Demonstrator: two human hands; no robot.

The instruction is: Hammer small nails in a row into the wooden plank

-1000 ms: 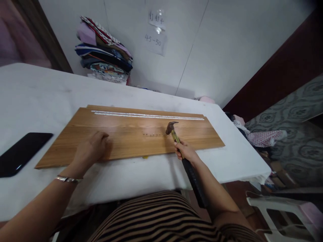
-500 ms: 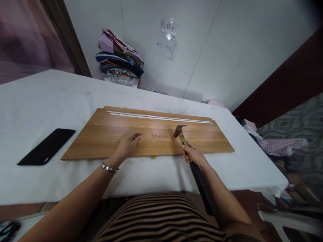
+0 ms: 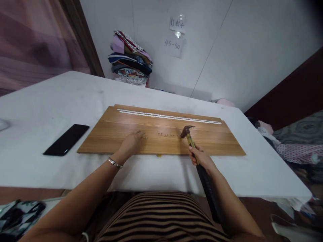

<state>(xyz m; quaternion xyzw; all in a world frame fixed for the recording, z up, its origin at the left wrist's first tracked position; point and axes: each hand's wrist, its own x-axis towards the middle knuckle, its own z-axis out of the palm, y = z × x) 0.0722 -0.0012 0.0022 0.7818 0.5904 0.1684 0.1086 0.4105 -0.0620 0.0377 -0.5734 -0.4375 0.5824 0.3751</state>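
My right hand [image 3: 202,158] is wrapped around the handle of a claw hammer [image 3: 188,131], near its yellowish neck. The hammer has a rusty head, held over the right part of a wooden board [image 3: 121,131], and a long black grip running back along my forearm. My left hand [image 3: 132,144] is low over the left-centre of the board, fingers together. A thin, shiny nail [image 3: 144,137] shows at its fingertips and appears pinched; the grip itself is partly hidden. Between my hands, several small dark nail heads [image 3: 166,135] form a row on the board.
Two white measuring strips [image 3: 166,116] run along the board's far side. To the left, a black phone-like slab [image 3: 67,139] lies on the white-covered table [image 3: 63,101]. Folded clothes [image 3: 131,60] are stacked against the wall, under and beside paper notes [image 3: 174,45].
The view has shifted, so the table scene sits further right. My left hand has lowered toward the board and turned, and the nail now shows at its fingertips. My right hand keeps the hammer.
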